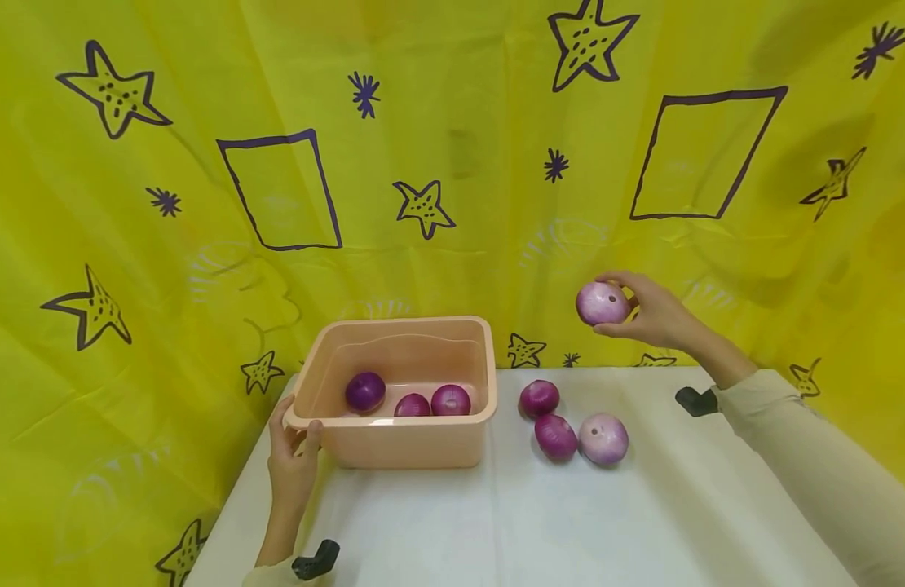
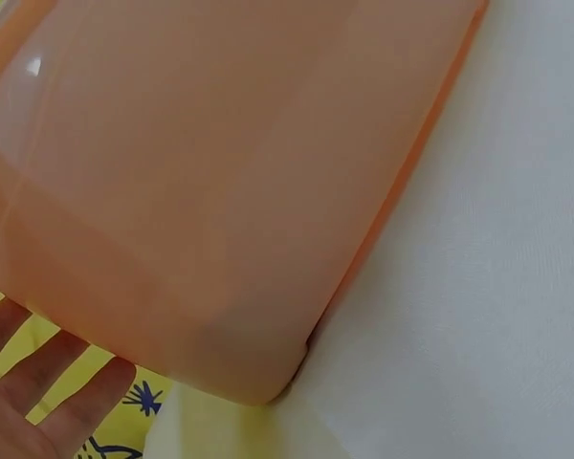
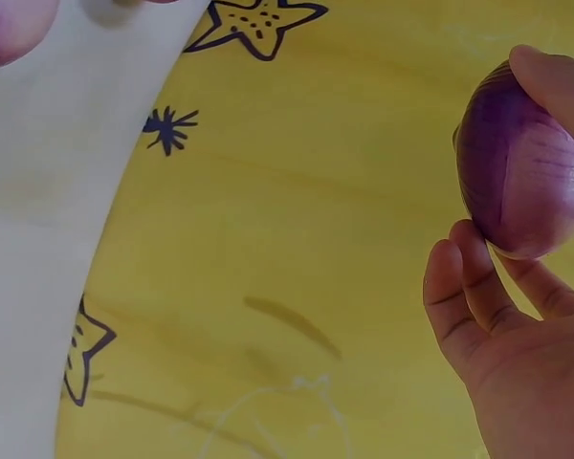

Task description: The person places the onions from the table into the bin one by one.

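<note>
My right hand point(image 1: 654, 314) holds a pale purple red onion point(image 1: 602, 304) up above the table, pinched between thumb and fingers. In the right wrist view the onion point(image 3: 521, 182) shows a darker purple side, with the thumb over its top and fingertips at its lower side. My left hand point(image 1: 293, 461) grips a peach plastic tub point(image 1: 404, 447) at its front left corner, thumb at the rim. The left wrist view has the fingers point(image 2: 86, 402) against the tub's side wall. Several red onions point(image 1: 451, 400) lie inside the tub, partly hidden by its front wall.
Right of the tub, two dark red onions point(image 1: 555, 438) and a paler onion point(image 1: 603, 439) sit close together on the white table point(image 1: 438, 522). A yellow curtain point(image 1: 467, 269) printed with stars and frames hangs right behind the table's back edge.
</note>
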Demonstrator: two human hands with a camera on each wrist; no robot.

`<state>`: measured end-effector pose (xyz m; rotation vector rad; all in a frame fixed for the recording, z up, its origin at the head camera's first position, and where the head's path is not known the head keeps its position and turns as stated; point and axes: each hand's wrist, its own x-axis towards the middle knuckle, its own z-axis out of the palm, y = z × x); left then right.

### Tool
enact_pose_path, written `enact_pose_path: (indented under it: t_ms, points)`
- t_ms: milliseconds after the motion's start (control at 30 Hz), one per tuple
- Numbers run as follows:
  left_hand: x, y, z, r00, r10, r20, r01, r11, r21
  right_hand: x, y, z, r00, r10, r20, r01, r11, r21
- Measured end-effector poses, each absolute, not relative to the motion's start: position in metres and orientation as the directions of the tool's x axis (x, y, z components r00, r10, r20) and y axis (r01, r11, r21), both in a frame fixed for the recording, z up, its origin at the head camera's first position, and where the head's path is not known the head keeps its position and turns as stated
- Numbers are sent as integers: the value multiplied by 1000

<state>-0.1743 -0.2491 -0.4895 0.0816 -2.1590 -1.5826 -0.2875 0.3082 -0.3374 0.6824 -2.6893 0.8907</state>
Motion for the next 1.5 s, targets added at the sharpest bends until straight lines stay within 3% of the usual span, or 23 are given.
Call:
enact_pose_path:
  t_ms: [300, 800, 1200, 1500]
  points:
    - [-171, -249, -486, -912, -317, 261, 169, 290, 942, -299, 282, -323, -817, -442, 369, -574, 673, -466]
    - [-172, -247, -485, -893, -315, 322, 226, 304, 925, -320, 196, -287, -750, -575, 328, -658, 601, -453]
    - [-169, -241, -483, -899, -341, 276, 200, 243, 949, -333, 103, -293, -675, -691, 257, -713, 523, -466]
    - [-175, -245, -489, -888, -367, 278, 181, 275, 944, -340, 51, -302, -652, -725, 221, -728, 516, -452]
